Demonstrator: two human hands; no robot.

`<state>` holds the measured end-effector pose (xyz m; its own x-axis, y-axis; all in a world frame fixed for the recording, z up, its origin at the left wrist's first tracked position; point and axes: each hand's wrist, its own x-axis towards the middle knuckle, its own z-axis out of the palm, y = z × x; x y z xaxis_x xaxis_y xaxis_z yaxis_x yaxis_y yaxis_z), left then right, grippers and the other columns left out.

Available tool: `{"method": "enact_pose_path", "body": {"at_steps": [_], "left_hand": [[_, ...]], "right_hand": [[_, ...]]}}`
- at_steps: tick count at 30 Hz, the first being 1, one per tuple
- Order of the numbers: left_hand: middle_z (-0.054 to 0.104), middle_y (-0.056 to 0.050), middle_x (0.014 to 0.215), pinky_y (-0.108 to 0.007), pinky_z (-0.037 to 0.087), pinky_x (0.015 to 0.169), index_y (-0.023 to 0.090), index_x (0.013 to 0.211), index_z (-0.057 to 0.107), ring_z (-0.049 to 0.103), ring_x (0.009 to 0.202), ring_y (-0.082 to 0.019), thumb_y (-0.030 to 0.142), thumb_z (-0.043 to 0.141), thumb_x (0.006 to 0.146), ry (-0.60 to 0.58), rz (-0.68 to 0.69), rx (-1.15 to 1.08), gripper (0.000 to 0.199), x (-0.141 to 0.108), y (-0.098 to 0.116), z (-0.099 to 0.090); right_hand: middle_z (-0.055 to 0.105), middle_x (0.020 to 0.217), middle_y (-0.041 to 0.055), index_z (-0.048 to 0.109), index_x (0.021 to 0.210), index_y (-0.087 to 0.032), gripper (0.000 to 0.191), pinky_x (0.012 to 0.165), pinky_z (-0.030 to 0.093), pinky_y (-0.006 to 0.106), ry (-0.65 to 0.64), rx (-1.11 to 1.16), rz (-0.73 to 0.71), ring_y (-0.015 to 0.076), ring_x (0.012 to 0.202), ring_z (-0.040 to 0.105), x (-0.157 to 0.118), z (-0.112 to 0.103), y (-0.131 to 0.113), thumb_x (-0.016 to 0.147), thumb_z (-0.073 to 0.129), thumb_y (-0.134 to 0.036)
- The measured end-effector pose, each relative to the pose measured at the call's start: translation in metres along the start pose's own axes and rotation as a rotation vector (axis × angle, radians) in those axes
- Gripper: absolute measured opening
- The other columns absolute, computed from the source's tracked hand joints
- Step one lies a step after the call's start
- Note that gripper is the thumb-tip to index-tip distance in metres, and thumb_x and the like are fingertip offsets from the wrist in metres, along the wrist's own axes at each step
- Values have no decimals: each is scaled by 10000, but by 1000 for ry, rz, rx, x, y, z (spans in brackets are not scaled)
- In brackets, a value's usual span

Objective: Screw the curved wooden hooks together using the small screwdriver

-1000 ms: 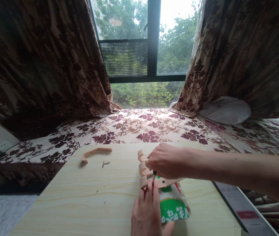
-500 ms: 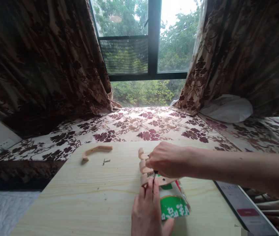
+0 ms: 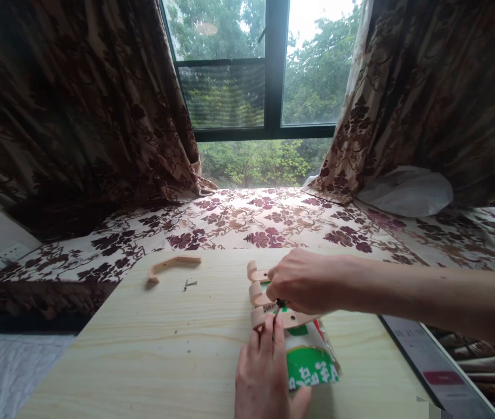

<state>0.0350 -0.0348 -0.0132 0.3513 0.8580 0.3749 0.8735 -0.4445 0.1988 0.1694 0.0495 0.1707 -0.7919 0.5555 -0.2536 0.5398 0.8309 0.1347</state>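
Three curved wooden hooks lie side by side on a green and white plastic packet (image 3: 310, 366): a far hook (image 3: 253, 272), a middle hook (image 3: 256, 295) and a near hook (image 3: 306, 319). My left hand (image 3: 261, 372) presses its fingers onto the near hook, around the tip of a thin shaft. That shaft looks like a screwdriver (image 3: 280, 304); its handle is hidden in my right hand (image 3: 297, 282), which is closed above the hooks. A dark hole shows in the near hook beside the shaft. My fingers cover the contact point.
Another wooden hook (image 3: 177, 261) lies at the far left of the pale wooden table (image 3: 142, 349). Small screws (image 3: 189, 285) are near it, with tiny bits nearer me. A tablet-like screen (image 3: 434, 366) rests at the right edge. A floral-covered ledge (image 3: 264, 218) adjoins the far side.
Both hands keep their hold on the near hook and the screwdriver. My right wrist has turned slightly, baring a little more of the far hook. The view has shifted a little.
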Motion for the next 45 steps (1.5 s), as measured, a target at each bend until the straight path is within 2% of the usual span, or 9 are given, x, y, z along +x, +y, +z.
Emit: {"method": "enact_pose_path", "body": {"at_steps": [5,10,13,18,24,32,35,39,45], "left_hand": [[444,-89,1411,-353,463,907,152,1381,383,459,1222,-297,378,654,648,6,12,-12,813,-1,-1,0],[447,-70,1411,-342,468,904,147,1359,415,449,1226,-289,374,657,654,9,25,9,778,0,-1,-1],[444,-74,1413,-343,468,906,150,1361,414,455,1222,-292,409,650,667,3,17,10,778,0,0,-3],[442,-100,1410,-361,457,930,149,1388,368,456,1223,-291,446,647,683,-22,5,-7,814,1,2,-6],[438,-90,1414,-363,458,928,141,1381,382,464,1209,-297,396,649,683,-37,4,-18,791,1,2,-7],[439,-82,1416,-376,457,935,151,1391,368,452,1221,-293,408,637,684,-59,-14,-2,799,2,4,-10],[437,-75,1418,-372,456,940,149,1389,374,449,1225,-294,408,631,692,-65,-13,4,787,2,4,-10],[432,-74,1422,-372,451,947,147,1381,391,450,1225,-301,434,633,690,-68,-10,5,786,2,4,-11],[439,-67,1417,-374,462,936,160,1393,371,454,1222,-296,452,652,683,-74,-15,3,817,3,4,-12]], "right_hand": [[645,664,63,674,743,-145,140,461,243,258,-10,13,-19,135,550,536,2,7,1,772,541,-112],[652,689,90,683,776,-130,122,500,299,247,-66,47,73,147,585,554,5,1,-3,772,574,-185],[661,723,77,671,807,-138,118,473,263,249,-47,11,57,141,577,544,2,-3,-2,759,565,-149],[655,727,58,661,750,-139,158,451,218,267,-12,-27,7,115,553,511,1,-1,0,767,518,-74],[656,693,79,678,755,-133,132,449,222,262,-67,-25,37,142,580,534,5,-3,-4,757,547,-140],[642,682,33,649,735,-168,139,416,181,269,99,-71,-21,126,512,497,-1,4,1,716,541,-82],[655,693,48,657,737,-158,140,429,197,268,51,-42,-19,127,535,512,2,4,0,741,537,-87],[659,665,73,670,744,-137,124,440,203,263,-42,-37,68,138,551,532,3,0,-4,770,549,-154],[641,679,50,650,779,-141,119,430,204,266,55,-48,56,114,495,473,-1,3,-1,737,547,-97]]}}
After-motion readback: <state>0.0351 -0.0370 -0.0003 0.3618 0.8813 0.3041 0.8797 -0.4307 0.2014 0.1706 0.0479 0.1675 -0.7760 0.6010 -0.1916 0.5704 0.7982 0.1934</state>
